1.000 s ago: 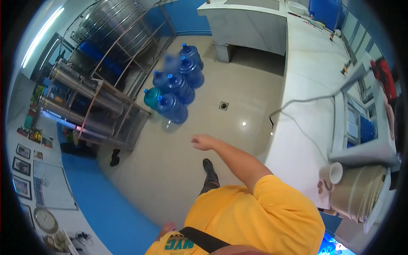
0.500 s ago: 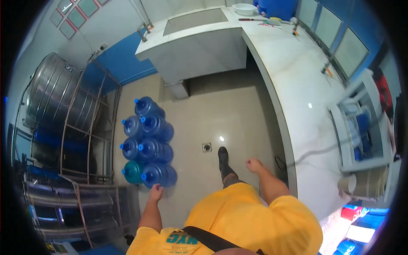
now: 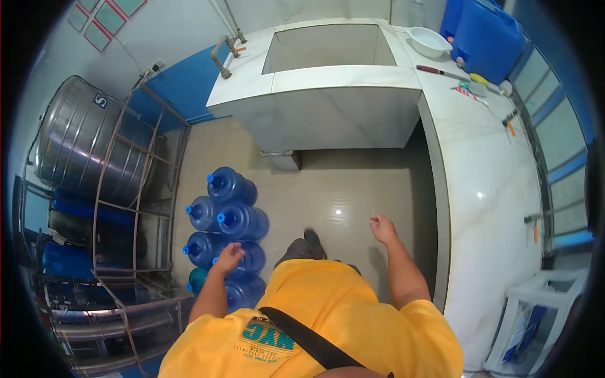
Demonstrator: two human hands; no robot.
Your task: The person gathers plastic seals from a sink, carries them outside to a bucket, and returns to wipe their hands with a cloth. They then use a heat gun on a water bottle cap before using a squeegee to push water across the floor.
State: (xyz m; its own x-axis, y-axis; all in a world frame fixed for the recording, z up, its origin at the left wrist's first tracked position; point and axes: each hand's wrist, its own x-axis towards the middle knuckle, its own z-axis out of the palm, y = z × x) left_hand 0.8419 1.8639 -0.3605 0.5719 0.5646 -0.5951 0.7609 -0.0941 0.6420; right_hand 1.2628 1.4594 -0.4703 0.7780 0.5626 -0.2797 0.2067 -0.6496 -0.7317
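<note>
While bottles [image 3: 241,220] stand grouped centre-left, I judge handling not begun; left hand [image 3: 229,257] and right hand [image 3: 382,228] appear empty, loosely part-open.

1. Moderately bright, cool indoor light; its source is out of view.
2. Small glare spots shine on the glossy floor [image 3: 362,189] and right-hand counter [image 3: 488,242].
3. Deep shadow lies under the counter, softer shadow below the far sink [image 3: 328,53].
4. The steel tank [image 3: 85,142], left, carries bright streaks.
5. Wide-angle distortion bends the edges; corners go black.
</note>
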